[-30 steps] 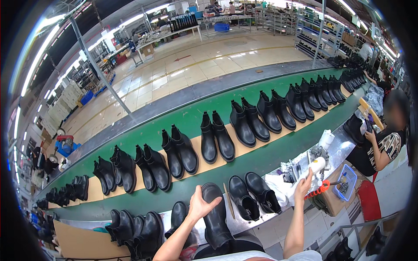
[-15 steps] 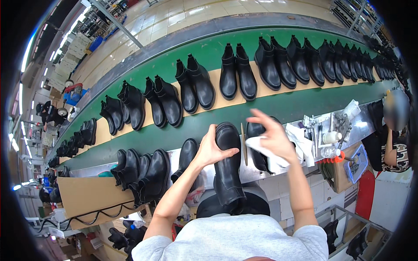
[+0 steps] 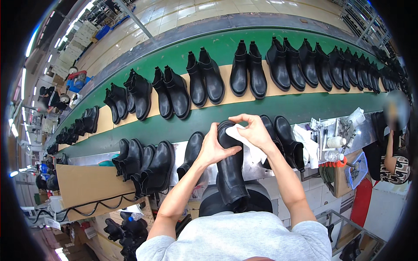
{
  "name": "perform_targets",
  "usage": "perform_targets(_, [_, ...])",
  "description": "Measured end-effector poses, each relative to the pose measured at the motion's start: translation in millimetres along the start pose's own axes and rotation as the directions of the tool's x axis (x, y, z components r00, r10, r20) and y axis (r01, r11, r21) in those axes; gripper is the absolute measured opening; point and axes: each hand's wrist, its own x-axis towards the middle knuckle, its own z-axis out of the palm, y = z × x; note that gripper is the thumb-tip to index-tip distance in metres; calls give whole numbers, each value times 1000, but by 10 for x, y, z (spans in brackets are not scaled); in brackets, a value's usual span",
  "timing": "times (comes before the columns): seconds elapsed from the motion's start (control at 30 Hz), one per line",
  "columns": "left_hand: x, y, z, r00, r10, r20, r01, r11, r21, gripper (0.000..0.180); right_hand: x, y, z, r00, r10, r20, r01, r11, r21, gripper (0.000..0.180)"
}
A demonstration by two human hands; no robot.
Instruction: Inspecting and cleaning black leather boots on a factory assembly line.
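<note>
A black ankle boot (image 3: 230, 169) stands toe-up in front of me. My left hand (image 3: 214, 147) grips its left side near the toe. My right hand (image 3: 254, 130) holds a white cloth (image 3: 249, 145) pressed against the boot's toe and right side. Another black boot (image 3: 191, 152) lies just left of it, and a pair of black boots (image 3: 285, 141) stands just to the right on the bench.
A green conveyor belt (image 3: 305, 106) carries several pairs of black boots (image 3: 204, 82) on tan boards. Several boots (image 3: 148, 167) stand on my left beside a cardboard sheet (image 3: 87, 182). White rags (image 3: 307, 143), bottles (image 3: 335, 143) and a blue basket (image 3: 357, 169) are at right, near another person (image 3: 394, 152).
My right hand picked up the white cloth from the right and brought it onto the boot's toe. The view tilted further down toward the boot.
</note>
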Motion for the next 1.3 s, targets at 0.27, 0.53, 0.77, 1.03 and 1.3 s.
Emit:
perform_targets(0.27, [44, 15, 31, 1000, 3, -2, -3, 999, 40, 74, -53, -216, 127, 980, -120, -156, 44, 905, -422, 27])
perform_targets(0.53, [86, 3, 49, 1000, 3, 5, -3, 998, 63, 77, -47, -25, -79, 999, 43, 13, -44, 993, 109, 37])
perform_targets(0.77, [169, -28, 81, 1000, 5, 20, -8, 988, 154, 80, 182, 128, -121, 991, -26, -131, 13, 995, -97, 17])
perform_targets(1.03, [274, -266, -66, 996, 2, 94, 5, 997, -73, 80, 149, 267, -40, 987, -141, -80, 138, 989, -45, 44])
perform_targets(1.3, [563, -697, -110, 963, -188, 194, 207, 975, -80, 97, -138, 104, -589, 880, -118, -460, 78, 991, -106, 27])
